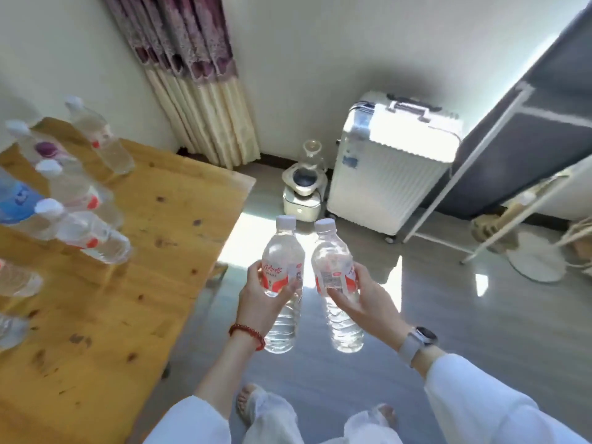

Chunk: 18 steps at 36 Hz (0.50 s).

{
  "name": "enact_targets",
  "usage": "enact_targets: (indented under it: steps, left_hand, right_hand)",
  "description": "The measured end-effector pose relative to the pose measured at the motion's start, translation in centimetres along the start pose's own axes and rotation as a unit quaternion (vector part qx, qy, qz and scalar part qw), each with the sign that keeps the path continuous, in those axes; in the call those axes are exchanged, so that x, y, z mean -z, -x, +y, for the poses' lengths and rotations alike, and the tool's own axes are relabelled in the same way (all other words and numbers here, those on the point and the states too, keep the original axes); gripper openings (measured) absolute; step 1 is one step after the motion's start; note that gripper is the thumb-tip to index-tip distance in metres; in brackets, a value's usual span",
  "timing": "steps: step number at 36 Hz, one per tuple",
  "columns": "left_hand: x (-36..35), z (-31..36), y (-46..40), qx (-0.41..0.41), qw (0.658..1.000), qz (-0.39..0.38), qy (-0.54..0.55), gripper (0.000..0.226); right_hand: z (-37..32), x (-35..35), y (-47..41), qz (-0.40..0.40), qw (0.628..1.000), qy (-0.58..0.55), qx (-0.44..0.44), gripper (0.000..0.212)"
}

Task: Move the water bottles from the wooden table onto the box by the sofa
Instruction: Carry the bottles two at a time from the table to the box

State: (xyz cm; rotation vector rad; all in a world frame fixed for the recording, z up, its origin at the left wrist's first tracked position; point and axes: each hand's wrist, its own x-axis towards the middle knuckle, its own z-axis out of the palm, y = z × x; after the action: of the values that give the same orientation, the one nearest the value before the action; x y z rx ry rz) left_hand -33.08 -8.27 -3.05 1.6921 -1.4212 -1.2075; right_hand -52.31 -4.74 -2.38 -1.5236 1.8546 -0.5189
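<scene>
My left hand [259, 302] grips a clear water bottle [282, 251] with a red-and-white label and white cap, held upright over the grey floor. My right hand [365, 299] grips a second, matching water bottle [333, 254] right beside it. Both bottles hang just off the right edge of the wooden table [134, 277]. Several more water bottles [86, 232] stand along the table's left side, one of them with a blue label [17, 200]. Neither a box nor a sofa is in view.
A white ribbed suitcase [390, 174] stands against the far wall, with a small white kettle appliance [304, 187] on the floor to its left. A grey fabric wardrobe with a white frame [528, 139] fills the right side. A curtain [198, 100] hangs behind the table.
</scene>
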Motion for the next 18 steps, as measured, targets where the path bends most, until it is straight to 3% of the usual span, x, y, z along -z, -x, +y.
enact_targets:
  steps: [8,12,18]
  left_hand:
    - [-20.6,9.6,3.7,-0.109,0.981,-0.134,-0.087,0.054]
    - [-31.2,14.3,6.3,-0.162,0.956,-0.221,-0.107,0.059]
    - [-45.8,19.8,9.2,-0.209,0.909,-0.333,-0.139,0.06]
  right_hand:
    - [16.1,14.2,7.5,0.123,0.982,-0.056,-0.134,0.071]
    - [24.2,20.5,12.0,0.182,0.959,-0.036,-0.217,0.055]
    - [33.8,27.7,17.8,0.276,0.899,-0.077,-0.333,0.046]
